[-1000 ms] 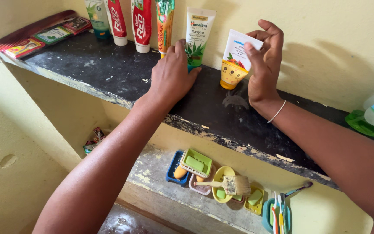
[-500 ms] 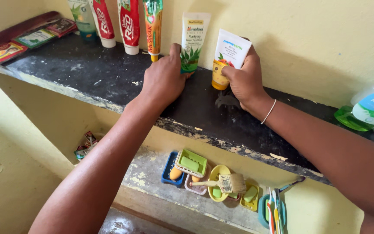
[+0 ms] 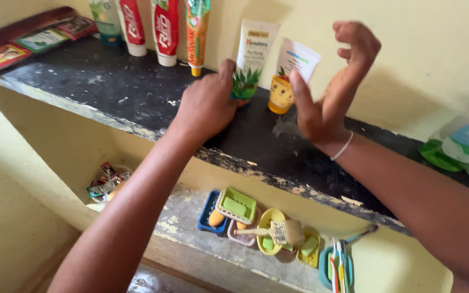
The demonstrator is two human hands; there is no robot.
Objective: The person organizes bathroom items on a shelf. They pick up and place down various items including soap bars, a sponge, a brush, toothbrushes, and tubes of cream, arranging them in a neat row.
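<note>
The left hand [image 3: 207,106] rests on the dark shelf [image 3: 109,87] with its fingers closed around the bottom of a white tube with green leaves [image 3: 252,59], which stands cap-down against the yellow wall [image 3: 419,49]. Just to the right of that hand stands a second white tube with an orange cap [image 3: 287,73], also cap-down and leaning on the wall. The right hand [image 3: 332,92] is beside this tube, open and released, fingers spread and curled in the air, the thumb close to the orange cap but not gripping it; whether the thumb touches the tube cannot be told. To the left of the left hand, a row of more tubes [image 3: 161,27] stands along the wall, and further left lie flat packets [image 3: 23,40]. Well to the right of the right arm sits a green and white bottle [image 3: 462,146]. Below both arms, on a lower ledge, are soap dishes [image 3: 237,206], a paintbrush [image 3: 275,232] and toothbrushes [image 3: 338,266].
</note>
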